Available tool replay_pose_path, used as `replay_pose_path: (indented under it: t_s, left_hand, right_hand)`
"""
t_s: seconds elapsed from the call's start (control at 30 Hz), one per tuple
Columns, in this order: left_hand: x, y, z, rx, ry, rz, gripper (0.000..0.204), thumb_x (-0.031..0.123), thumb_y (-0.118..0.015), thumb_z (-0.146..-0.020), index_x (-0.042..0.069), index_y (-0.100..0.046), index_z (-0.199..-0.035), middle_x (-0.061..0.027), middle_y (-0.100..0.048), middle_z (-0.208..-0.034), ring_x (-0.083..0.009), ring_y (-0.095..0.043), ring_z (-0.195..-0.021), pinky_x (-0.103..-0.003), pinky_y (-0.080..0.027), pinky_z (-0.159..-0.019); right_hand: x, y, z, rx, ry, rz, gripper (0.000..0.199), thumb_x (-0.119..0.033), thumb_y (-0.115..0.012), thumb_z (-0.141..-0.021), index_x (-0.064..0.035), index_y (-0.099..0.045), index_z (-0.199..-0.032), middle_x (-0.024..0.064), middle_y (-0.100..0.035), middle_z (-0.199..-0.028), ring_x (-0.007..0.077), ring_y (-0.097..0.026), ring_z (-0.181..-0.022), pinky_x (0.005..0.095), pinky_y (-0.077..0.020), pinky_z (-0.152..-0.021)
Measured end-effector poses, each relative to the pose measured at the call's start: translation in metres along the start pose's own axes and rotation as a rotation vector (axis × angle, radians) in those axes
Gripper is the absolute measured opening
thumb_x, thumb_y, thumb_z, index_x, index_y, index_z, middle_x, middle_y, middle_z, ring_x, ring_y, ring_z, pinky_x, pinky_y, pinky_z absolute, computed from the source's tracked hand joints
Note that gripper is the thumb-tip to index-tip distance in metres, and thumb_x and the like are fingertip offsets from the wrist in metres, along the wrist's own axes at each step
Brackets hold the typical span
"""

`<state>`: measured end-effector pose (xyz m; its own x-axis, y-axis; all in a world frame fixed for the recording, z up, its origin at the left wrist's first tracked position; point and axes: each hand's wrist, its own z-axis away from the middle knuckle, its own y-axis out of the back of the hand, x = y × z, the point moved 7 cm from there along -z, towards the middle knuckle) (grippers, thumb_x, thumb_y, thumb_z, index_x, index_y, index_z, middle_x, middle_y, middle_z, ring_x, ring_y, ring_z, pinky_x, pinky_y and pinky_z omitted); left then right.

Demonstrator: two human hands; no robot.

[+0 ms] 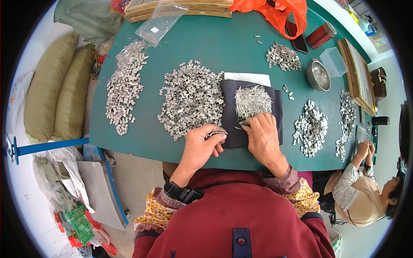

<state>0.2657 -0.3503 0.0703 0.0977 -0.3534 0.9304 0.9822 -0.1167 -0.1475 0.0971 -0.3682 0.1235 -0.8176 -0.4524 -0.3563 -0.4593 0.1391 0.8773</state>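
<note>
Left hand [201, 144] pinches metal piece [216, 134] (steel bowl [318, 76] apart).

Silvery pins [252, 100], dark cloth [230, 107], green table [215, 43]

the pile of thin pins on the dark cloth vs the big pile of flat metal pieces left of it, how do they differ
The pin pile is small; the pile of flat pieces is far larger. The pins are thin, straight slivers; the flat pieces are chunky and notched. The pins lie on the dark cloth, while the flat pieces lie mostly on the green table, with their right edge reaching the cloth. Both are loose, silvery-grey metal heaps.
</note>
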Motion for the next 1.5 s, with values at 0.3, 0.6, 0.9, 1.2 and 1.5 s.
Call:
replay_pose_path:
  t_s: [0.3, 0.6, 0.9, 1.2, 1.5]
  left_hand:
    - [-0.001, 0.001, -0.002, -0.001, 0.006, 0.023, 0.012, 0.006, -0.067, -0.090, -0.004, -0.070, -0.095, -0.0083, -0.068, -0.075, -0.0119, -0.064, -0.058, -0.023, -0.050, -0.047]
    - [0.001, -0.002, -0.003, -0.005, 0.007, 0.005, 0.011, 0.006, -0.067, -0.091, -0.004, -0.070, -0.094, -0.0085, -0.068, -0.076, -0.0115, -0.064, -0.058, -0.023, -0.051, -0.048]
    - [0.003, -0.012, -0.005, -0.042, 0.011, 0.001, 0.010, 0.003, -0.065, -0.091, -0.003, -0.071, -0.096, -0.0075, -0.067, -0.076, -0.0103, -0.063, -0.059, -0.022, -0.051, -0.048]
    - [0.002, -0.020, -0.005, -0.077, 0.006, -0.086, 0.010, 0.003, -0.065, -0.091, -0.003, -0.070, -0.097, -0.0062, -0.068, -0.079, -0.0096, -0.063, -0.060, -0.022, -0.050, -0.049]
    - [-0.004, -0.019, -0.006, -0.063, 0.020, -0.067, 0.010, 0.003, -0.065, -0.091, -0.003, -0.070, -0.098, -0.0067, -0.068, -0.080, -0.0095, -0.063, -0.060, -0.021, -0.050, -0.048]
  right_hand:
    - [-0.002, -0.006, -0.004, -0.034, -0.003, -0.074, 0.013, -0.006, -0.064, -0.082, -0.0039, -0.055, -0.091, 0.0124, -0.053, -0.087, 0.0316, -0.051, -0.083, 0.0433, -0.0384, -0.076]
    - [0.010, 0.011, -0.004, 0.035, -0.041, -0.210, 0.019, 0.009, -0.056, -0.084, -0.0013, -0.060, -0.100, 0.0137, -0.055, -0.087, 0.0326, -0.051, -0.082, 0.0410, -0.0430, -0.073]
    - [0.008, 0.008, -0.001, -0.034, -0.144, -0.449, 0.023, 0.007, -0.056, -0.086, -0.0024, -0.062, -0.106, 0.0135, -0.051, -0.085, 0.0318, -0.051, -0.083, 0.0396, -0.0433, -0.074]
    - [0.004, 0.015, 0.004, -0.027, -0.049, -0.290, 0.015, 0.003, -0.062, -0.083, -0.0015, -0.058, -0.097, 0.0132, -0.055, -0.087, 0.0325, -0.053, -0.084, 0.0421, -0.0425, -0.075]
    - [-0.009, -0.002, 0.005, -0.090, 0.066, -0.024, 0.014, -0.006, -0.066, -0.080, -0.0033, -0.056, -0.089, 0.0118, -0.051, -0.085, 0.0304, -0.050, -0.082, 0.0419, -0.0388, -0.075]
